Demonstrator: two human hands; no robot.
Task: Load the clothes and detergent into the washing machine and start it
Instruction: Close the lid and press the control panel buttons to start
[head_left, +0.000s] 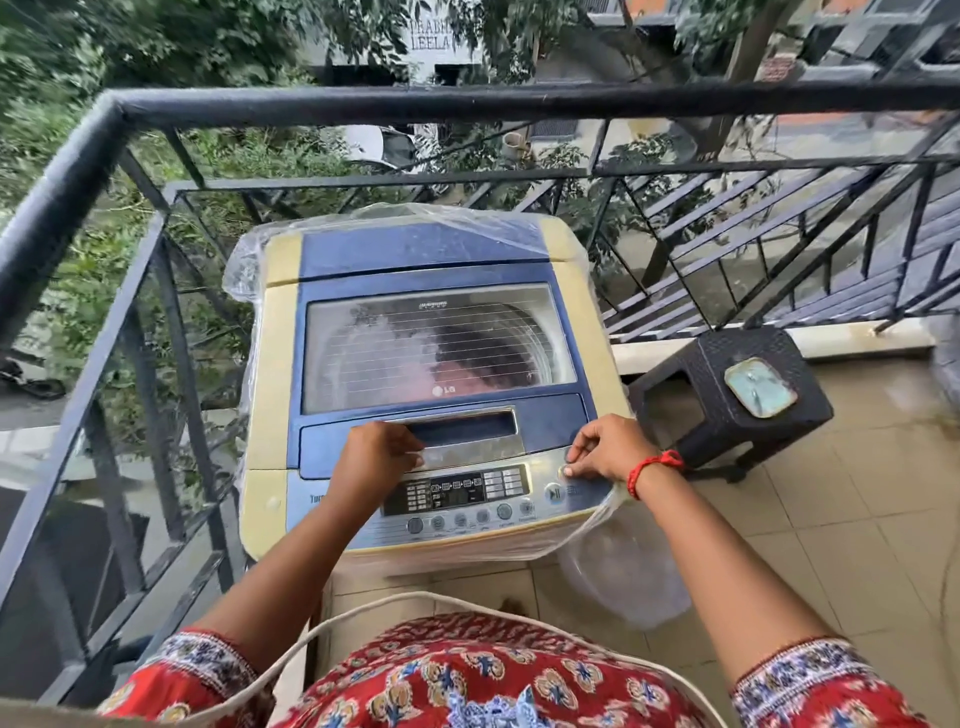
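Observation:
The blue and cream top-loading washing machine (415, 249) stands against the balcony railing with its lid (441, 343) down. Dark and pale clothes show through the lid's window. My left hand (376, 454) lies at the left end of the silver lid handle (467, 431), fingers curled over its edge. My right hand (605, 449) is at the right end of the control panel (457, 493), with the curled thumb and forefinger tips on a small round button (565, 472) above the play/pause button (554, 493). No detergent container is in view.
A clear plastic cover (613, 561) is pulled back round the machine and hangs off its front right corner under my right wrist. A dark plastic stool (727, 410) with a small dish on it stands to the right. Black iron railing (363, 104) encloses the left and far sides.

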